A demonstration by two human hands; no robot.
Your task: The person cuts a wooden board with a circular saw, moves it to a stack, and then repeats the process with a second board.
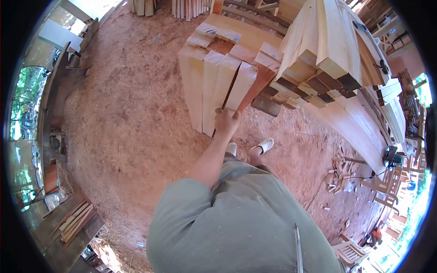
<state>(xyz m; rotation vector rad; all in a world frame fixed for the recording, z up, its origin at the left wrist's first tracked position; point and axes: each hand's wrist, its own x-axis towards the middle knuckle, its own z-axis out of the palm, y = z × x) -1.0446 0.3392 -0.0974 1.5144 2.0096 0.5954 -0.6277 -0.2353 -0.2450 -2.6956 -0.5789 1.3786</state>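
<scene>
Left hand (226, 121) reaching forward, its grip curled closed on the lower end of a pale plank (241, 86), there among the stacked timber (193, 86)! Right hand's out of frame, grip impossible to tell; pale shoes (266, 145) on the reddish floor (132, 118).

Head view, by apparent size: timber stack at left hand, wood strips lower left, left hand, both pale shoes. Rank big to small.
1. Timber stack
2. Wood strips
3. Left hand
4. Right shoe and left shoe: unranked, since the left one is partly covered.
</scene>
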